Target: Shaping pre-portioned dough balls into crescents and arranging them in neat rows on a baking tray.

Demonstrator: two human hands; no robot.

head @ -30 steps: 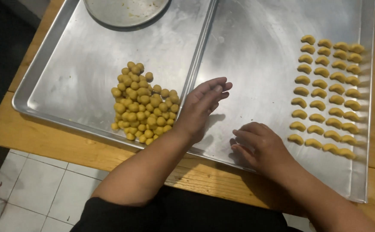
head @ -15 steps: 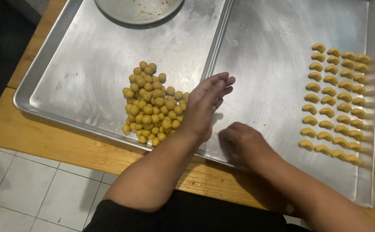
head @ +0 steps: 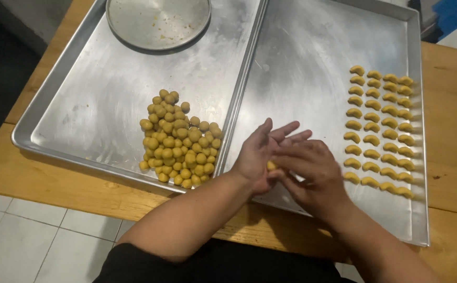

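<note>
Resting between left hand (head: 257, 157) and right hand (head: 312, 170): dough ball (head: 272, 165).

Right hand (head: 309, 170) now against left hand (head: 262, 154), dough piece (head: 272, 165) pressed between palms

I count two metal trays (head: 108, 105), one round pan (head: 157, 21). Four columns of crescents (head: 377, 128), one ball pile (head: 178, 139).
</note>
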